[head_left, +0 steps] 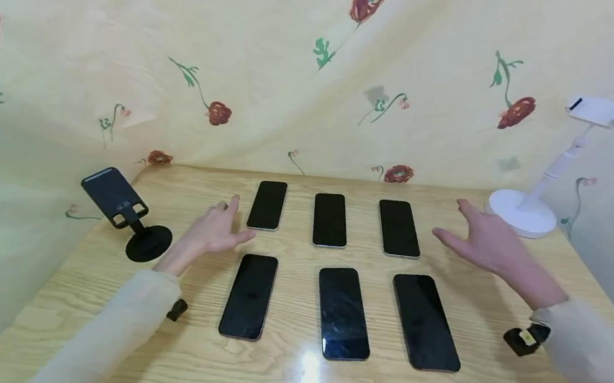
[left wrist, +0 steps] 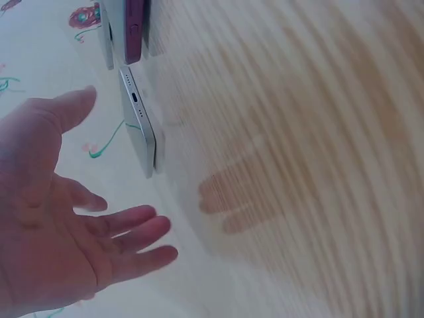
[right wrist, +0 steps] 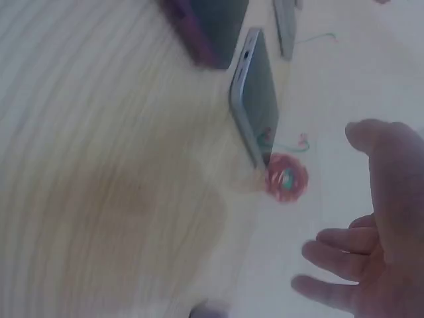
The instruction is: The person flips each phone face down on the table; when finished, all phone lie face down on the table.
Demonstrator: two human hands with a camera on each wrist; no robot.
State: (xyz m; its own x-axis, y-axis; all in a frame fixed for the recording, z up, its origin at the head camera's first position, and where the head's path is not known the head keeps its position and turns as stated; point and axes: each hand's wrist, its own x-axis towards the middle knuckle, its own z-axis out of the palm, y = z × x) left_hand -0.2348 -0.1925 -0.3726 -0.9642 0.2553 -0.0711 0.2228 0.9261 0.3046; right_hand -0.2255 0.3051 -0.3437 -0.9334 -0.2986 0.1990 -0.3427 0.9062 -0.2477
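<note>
Two rows of three smartphones lie flat, dark screens up. Across the back are the left phone (head_left: 268,206), middle phone (head_left: 331,220) and right phone (head_left: 399,228). The front row has a left phone (head_left: 248,298), a middle phone (head_left: 344,314) with smudged glass, and a right phone (head_left: 426,322). My left hand (head_left: 213,228) hovers left of the back left phone, fingers extended and palm bare; the left wrist view shows that phone's pale edge (left wrist: 138,119) apart from the fingers. Over the table right of the back right phone, my right hand (head_left: 484,238) is spread, holding nothing.
A black phone stand (head_left: 148,243) with a round base is at the left. At the back right rises a white stand (head_left: 524,213) with a tilted white holder on top. Floral cloth (head_left: 273,88) hangs behind the wooden table (head_left: 182,359).
</note>
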